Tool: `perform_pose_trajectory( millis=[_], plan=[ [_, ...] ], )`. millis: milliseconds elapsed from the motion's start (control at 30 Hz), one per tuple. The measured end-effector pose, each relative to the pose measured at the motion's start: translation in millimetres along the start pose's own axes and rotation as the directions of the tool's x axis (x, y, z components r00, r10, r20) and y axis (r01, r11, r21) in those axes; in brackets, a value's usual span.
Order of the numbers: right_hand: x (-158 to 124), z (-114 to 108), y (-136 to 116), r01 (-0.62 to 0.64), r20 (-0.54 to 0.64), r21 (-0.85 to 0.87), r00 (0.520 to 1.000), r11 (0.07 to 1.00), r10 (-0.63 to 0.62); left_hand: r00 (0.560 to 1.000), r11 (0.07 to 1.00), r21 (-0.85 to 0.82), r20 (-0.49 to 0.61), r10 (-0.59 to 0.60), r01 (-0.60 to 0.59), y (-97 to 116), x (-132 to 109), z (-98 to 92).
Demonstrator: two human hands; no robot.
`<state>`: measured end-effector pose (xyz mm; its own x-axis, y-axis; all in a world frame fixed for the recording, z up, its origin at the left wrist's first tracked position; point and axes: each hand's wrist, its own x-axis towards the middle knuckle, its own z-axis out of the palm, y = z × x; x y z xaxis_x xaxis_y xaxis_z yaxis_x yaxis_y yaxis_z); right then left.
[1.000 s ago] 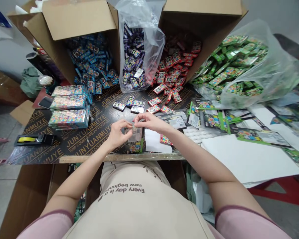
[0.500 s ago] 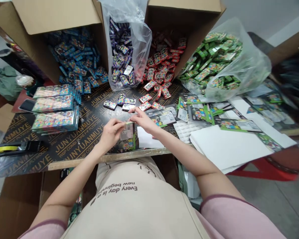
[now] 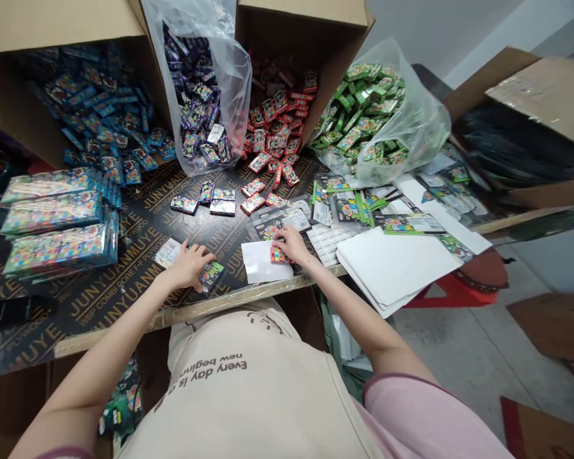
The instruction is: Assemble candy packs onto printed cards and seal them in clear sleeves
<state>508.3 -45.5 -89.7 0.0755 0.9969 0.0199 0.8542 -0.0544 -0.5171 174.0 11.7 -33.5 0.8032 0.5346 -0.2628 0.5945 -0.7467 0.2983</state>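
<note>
My left hand [image 3: 190, 266] lies with fingers spread over a green and black printed packet [image 3: 212, 276], which rests on the dark table near its front edge. The packet's pale end shows beyond the fingers. My right hand [image 3: 289, 245] pinches a small red box [image 3: 280, 255] over a white sheet [image 3: 258, 262]. Just behind that sheet is a clear packet with a printed card [image 3: 296, 220]. Several small purple boxes [image 3: 222, 203] and red boxes [image 3: 253, 187] lie farther back.
Cartons hold blue boxes [image 3: 110, 102] and red boxes [image 3: 277, 121]. Clear bags hold purple boxes [image 3: 196, 115] and green boxes [image 3: 358, 115]. Stacked blue packs [image 3: 52, 245] stand at left. White sheets [image 3: 392, 261] and printed packets [image 3: 406, 223] lie at right. A wooden strip [image 3: 249, 294] edges the table.
My hands have moved apart. The left has laid the green packet on the table to the left; the right has taken hold of a red box. The view has shifted right.
</note>
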Motion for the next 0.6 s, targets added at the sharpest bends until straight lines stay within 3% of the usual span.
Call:
perform_pose_trajectory(
  millis=[100, 200, 300, 400, 467, 600],
  plan=[
    [-1, 2, -1, 0.028, 0.004, 0.007, 1.000, 1.000, -0.028, 1.000, 1.000, -0.018, 0.015, 0.005, -0.005, 1, 6, -5.7],
    [-1, 0, 0, 0.038, 0.032, 0.012, 0.999, 0.999, -0.039, 1.000, 0.984, -0.176, 0.011, -0.007, 0.008, 2, 1, -24.5],
    [1, -1, 0, 0.042, 0.072, 0.011, 0.996, 0.999, -0.043, 0.972, 0.941, -0.338, -0.220, -0.079, 0.000, 4, -10, -47.1],
    [4, -1, 0, 0.041, 0.109, 0.010, 0.993, 0.999, -0.042, 0.884, 0.878, -0.476, -0.431, -0.181, -0.053, 6, -19, -60.3],
    [5, -2, -1, 0.033, 0.124, 0.013, 0.992, 0.999, -0.034, 0.860, 0.803, -0.587, -0.457, -0.228, -0.099, 7, -22, -59.8],
    [5, -5, -2, 0.026, 0.152, 0.041, 0.988, 0.999, -0.032, 0.858, 0.665, -0.740, -0.407, -0.314, -0.107, 8, -21, -43.9]
  ],
)
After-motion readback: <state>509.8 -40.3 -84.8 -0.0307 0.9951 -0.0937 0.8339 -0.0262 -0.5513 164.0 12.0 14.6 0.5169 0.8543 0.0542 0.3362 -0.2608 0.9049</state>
